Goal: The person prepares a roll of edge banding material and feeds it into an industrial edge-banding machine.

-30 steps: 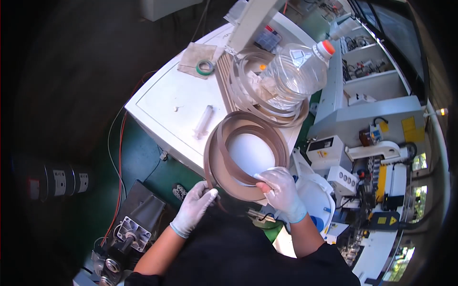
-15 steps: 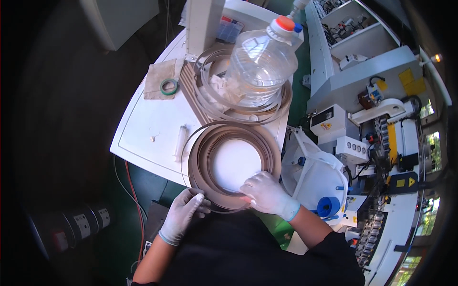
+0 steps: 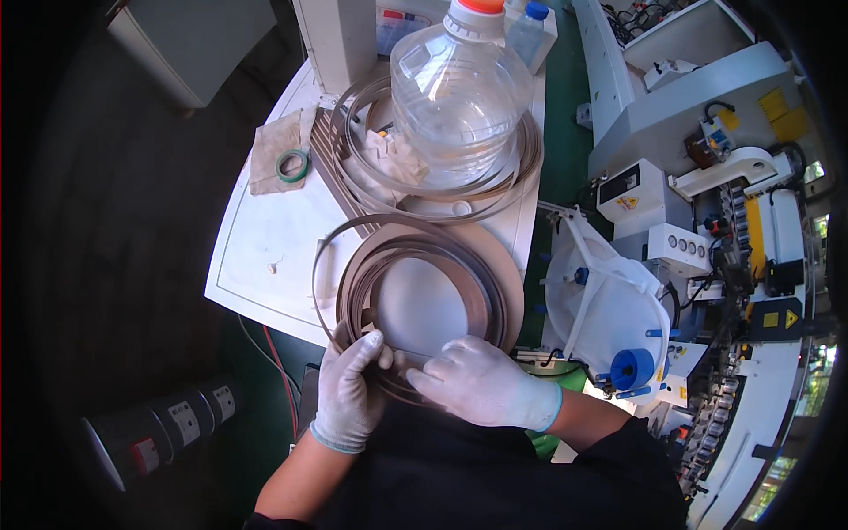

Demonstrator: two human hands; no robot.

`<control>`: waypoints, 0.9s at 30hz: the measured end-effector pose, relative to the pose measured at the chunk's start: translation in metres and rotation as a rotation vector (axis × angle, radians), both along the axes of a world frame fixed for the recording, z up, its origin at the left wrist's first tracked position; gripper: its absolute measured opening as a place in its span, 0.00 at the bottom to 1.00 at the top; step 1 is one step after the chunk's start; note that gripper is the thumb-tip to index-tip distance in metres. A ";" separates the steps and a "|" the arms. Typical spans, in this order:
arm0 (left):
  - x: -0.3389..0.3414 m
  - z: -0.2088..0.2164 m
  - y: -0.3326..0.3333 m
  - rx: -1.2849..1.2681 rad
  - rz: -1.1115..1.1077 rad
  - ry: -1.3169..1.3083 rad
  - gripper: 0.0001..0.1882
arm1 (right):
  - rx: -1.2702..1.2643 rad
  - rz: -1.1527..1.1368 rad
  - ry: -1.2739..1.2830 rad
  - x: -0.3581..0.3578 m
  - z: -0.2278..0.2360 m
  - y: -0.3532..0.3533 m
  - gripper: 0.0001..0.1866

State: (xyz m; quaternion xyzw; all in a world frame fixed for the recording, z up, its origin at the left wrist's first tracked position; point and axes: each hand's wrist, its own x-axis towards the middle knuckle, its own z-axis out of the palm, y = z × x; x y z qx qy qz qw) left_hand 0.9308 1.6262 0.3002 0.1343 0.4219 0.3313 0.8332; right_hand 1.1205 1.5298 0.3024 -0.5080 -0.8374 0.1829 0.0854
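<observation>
A coil of brown edge banding strip (image 3: pixel 484 300) lies at the table's near edge, its near side tilted up toward me. One loose loop (image 3: pixel 318 265) of the strip bulges out on the left. My left hand (image 3: pixel 352 389), in a white glove, pinches the strip at the coil's near left, thumb on top. Also gloved, my right hand (image 3: pixel 486 384) is closed over the near right rim, its fingertips turned toward the left hand. Its fingers partly hide the strip there. Beneath the coil shows a flat tan round layer (image 3: pixel 511 278).
Behind stands a large clear plastic jug (image 3: pixel 459 97) amid more coiled strip (image 3: pixel 530 150). A green tape ring (image 3: pixel 291 165) rests on a tan cloth (image 3: pixel 265 146) at the left. To the right are a white reel holder (image 3: pixel 609 300) and a long machine (image 3: pixel 751 221). A drum (image 3: pixel 168 428) is at lower left.
The coil's near side has come up off the table. My left hand has moved in to the right and grips the strip, while the right hand has shifted slightly nearer me. The view has shifted too.
</observation>
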 end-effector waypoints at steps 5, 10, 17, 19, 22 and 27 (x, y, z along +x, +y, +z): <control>-0.045 -0.001 -0.005 0.166 0.077 -0.263 0.19 | 0.286 -0.223 0.461 0.048 0.025 0.005 0.29; -0.085 -0.008 0.005 0.227 0.115 -0.534 0.19 | 0.231 -0.737 1.130 0.048 -0.004 0.007 0.46; -0.084 0.018 0.010 0.466 0.128 -0.390 0.13 | -0.703 -0.347 1.798 0.006 0.015 0.038 0.71; -0.090 0.026 0.016 0.432 0.143 -0.338 0.22 | -0.809 -0.272 1.801 0.010 0.005 0.025 0.59; -0.090 0.043 0.035 0.501 0.164 -0.148 0.23 | -0.903 0.104 1.559 0.007 0.020 0.028 0.42; -0.098 0.063 0.084 0.474 -0.176 -0.140 0.36 | -0.629 0.722 1.246 -0.045 0.036 0.046 0.28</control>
